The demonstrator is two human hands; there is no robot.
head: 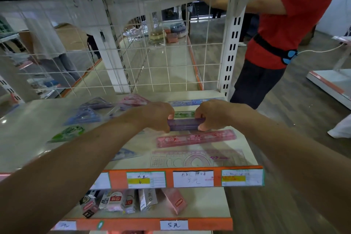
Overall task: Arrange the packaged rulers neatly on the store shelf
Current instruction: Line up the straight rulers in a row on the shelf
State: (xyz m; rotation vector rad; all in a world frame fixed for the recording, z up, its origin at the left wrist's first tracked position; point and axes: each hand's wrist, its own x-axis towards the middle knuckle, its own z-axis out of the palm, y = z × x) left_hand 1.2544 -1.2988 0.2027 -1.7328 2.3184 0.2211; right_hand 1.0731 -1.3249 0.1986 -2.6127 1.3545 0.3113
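Observation:
A purple packaged ruler (185, 124) lies across the middle of the white shelf (28, 135). My left hand (155, 116) grips its left end and my right hand (214, 115) grips its right end, both with fingers curled over it. Behind it lie a green ruler (184, 114) and a blue ruler (191, 102). In front lie a pink ruler (195, 138) and a clear template ruler (197, 159). Loose packaged sets sit at the left: purple-blue triangles (89, 112), a pink pack (133, 99) and a green pack (68, 133).
A wire grid panel (152, 62) backs the shelf. An orange price strip (190, 177) runs along its front edge. Boxed erasers (121, 202) stand on the shelf below. A person in a red shirt (284, 30) stands at the right, reaching over the upright post (230, 49).

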